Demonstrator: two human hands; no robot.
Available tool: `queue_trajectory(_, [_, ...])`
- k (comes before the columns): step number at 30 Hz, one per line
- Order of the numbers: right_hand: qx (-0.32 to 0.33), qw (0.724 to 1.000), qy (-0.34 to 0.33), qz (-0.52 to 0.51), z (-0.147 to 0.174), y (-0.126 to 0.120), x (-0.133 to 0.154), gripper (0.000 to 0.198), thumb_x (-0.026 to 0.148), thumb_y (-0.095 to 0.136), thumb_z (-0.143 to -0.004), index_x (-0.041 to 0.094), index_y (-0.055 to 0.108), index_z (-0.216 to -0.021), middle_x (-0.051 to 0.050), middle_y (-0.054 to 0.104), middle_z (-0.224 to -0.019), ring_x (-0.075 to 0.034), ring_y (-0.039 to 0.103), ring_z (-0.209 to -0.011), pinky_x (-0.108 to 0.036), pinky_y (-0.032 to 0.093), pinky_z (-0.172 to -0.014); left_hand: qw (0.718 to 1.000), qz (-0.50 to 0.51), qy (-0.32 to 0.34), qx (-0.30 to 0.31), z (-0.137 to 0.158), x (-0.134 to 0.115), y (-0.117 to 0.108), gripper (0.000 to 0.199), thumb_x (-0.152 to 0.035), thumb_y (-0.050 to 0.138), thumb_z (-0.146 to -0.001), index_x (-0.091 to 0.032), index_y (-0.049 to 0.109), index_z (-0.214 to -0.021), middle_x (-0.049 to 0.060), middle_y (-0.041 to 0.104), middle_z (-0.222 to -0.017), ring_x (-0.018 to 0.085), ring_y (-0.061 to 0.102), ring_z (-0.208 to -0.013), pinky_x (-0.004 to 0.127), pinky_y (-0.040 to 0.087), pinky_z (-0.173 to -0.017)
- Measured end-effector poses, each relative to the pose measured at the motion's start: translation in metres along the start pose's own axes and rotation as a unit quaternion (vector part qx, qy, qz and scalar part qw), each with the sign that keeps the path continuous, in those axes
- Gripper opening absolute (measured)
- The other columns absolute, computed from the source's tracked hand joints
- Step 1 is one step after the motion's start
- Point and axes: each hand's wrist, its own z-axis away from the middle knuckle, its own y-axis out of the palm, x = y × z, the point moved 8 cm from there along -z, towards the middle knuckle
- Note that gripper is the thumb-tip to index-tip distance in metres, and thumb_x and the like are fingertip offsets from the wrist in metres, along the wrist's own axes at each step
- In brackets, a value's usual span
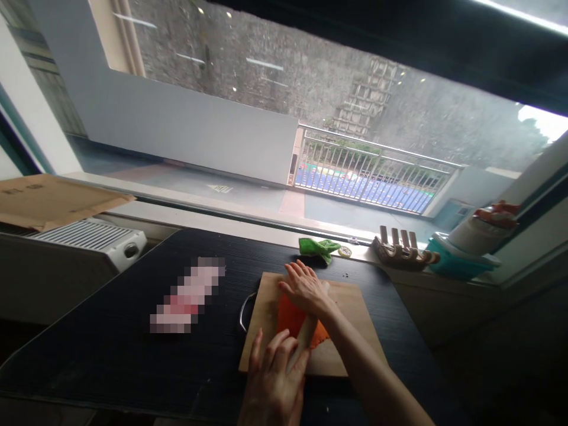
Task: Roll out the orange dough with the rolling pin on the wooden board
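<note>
A wooden rolling pin (306, 334) lies slantwise over a flat orange sheet (290, 313), which looks like dough or clay. Both rest on a wooden cutting board (355, 313). At the near end of the pin is my left hand (275, 373), its bent fingers on one side and thumb on the other, closed round it. My right hand (306, 290) lies palm down across the far end, fingers stretched out and open, pressing on the pin. Its palm and forearm hide part of the pin and the sheet.
The board lies on a black table (110, 349), its metal handle (242, 310) to the left. A blurred-out pinkish item (189, 296) lies further left. Behind stand a green cloth (317, 247), a tape roll (345, 251), a brown rack (403, 251) and a teal box (461, 260) by the window.
</note>
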Motion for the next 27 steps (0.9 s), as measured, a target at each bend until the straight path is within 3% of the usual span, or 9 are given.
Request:
queue_trajectory(6, [-0.02,0.999,0.022,0.039,0.081,0.003,-0.065,0.057,0.045,0.02,-0.097,0.013,0.031,-0.142,-0.007,0.028,-0.149,-0.019,0.014,-0.14,-0.042,0.016,-0.113,0.989,0.082,0.002,-0.121,0.014,-0.032,0.023,0.02,-0.018,0.054,-0.083,-0.03,0.065,-0.094,-0.001,0.065,-0.097,0.018,0.057,-0.105,0.05,0.015,-0.114])
queue_trajectory(9, [-0.031,0.998,0.031,0.054,0.1,0.001,-0.079,0.055,0.043,0.018,-0.097,0.015,0.031,-0.142,-0.006,0.027,-0.15,-0.019,0.012,-0.14,-0.043,0.017,-0.113,0.98,0.089,0.007,-0.176,0.015,-0.034,0.022,0.014,-0.024,0.052,-0.084,-0.028,0.065,-0.088,-0.001,0.064,-0.093,0.016,0.058,-0.1,0.047,0.014,-0.115])
queue_trajectory(11, [-0.03,0.998,0.03,0.051,0.089,0.0,-0.071,0.054,0.043,0.019,-0.097,0.016,0.033,-0.142,-0.005,0.028,-0.149,-0.019,0.011,-0.14,-0.042,0.015,-0.114,0.985,0.068,0.028,-0.157,0.012,-0.029,0.017,0.02,-0.025,0.049,-0.085,-0.026,0.065,-0.097,0.001,0.063,-0.095,0.017,0.058,-0.101,0.046,0.011,-0.115])
queue_trajectory(15, [-0.002,0.999,0.032,0.011,0.033,-0.001,-0.031,0.057,0.049,0.023,-0.096,0.016,0.034,-0.142,-0.005,0.032,-0.148,-0.019,0.014,-0.14,-0.039,0.013,-0.113,0.998,0.021,0.038,-0.035,0.005,-0.01,0.006,0.041,-0.023,0.054,-0.081,-0.015,0.056,-0.121,0.007,0.061,-0.106,0.022,0.052,-0.114,0.047,0.013,-0.114])
queue_trajectory(18, [0.016,0.999,0.033,-0.013,0.006,-0.001,-0.01,0.06,0.053,0.025,-0.095,0.016,0.032,-0.142,-0.007,0.033,-0.147,-0.02,0.017,-0.139,-0.039,0.017,-0.112,0.999,0.02,-0.02,-0.045,0.002,0.004,-0.01,0.04,-0.018,0.051,-0.082,-0.017,0.055,-0.121,0.006,0.061,-0.106,0.023,0.051,-0.115,0.05,0.018,-0.112])
queue_trajectory(20, [0.006,1.0,0.025,-0.011,0.009,-0.002,-0.009,0.06,0.053,0.026,-0.095,0.016,0.034,-0.141,-0.006,0.035,-0.146,-0.021,0.018,-0.139,-0.038,0.018,-0.112,0.998,0.027,-0.021,-0.054,0.003,0.002,-0.011,0.038,-0.017,0.05,-0.081,-0.02,0.057,-0.119,0.005,0.061,-0.105,0.022,0.051,-0.115,0.049,0.019,-0.112])
queue_trajectory(23, [-0.013,1.0,0.015,0.01,0.043,-0.002,-0.03,0.056,0.051,0.024,-0.095,0.02,0.037,-0.14,-0.003,0.036,-0.146,-0.02,0.017,-0.139,-0.039,0.017,-0.112,0.997,0.051,0.016,-0.061,0.007,-0.014,0.002,0.033,-0.021,0.055,-0.08,-0.027,0.06,-0.112,0.001,0.061,-0.101,0.018,0.054,-0.111,0.044,0.017,-0.114])
queue_trajectory(27, [-0.028,0.998,0.027,0.05,0.103,0.003,-0.072,0.052,0.045,0.022,-0.096,0.023,0.037,-0.14,0.0,0.033,-0.147,-0.02,0.013,-0.14,-0.043,0.015,-0.113,0.98,0.106,-0.001,-0.17,0.014,-0.029,0.013,0.015,-0.025,0.054,-0.082,-0.029,0.064,-0.093,-0.002,0.06,-0.091,0.016,0.057,-0.101,0.047,0.016,-0.114])
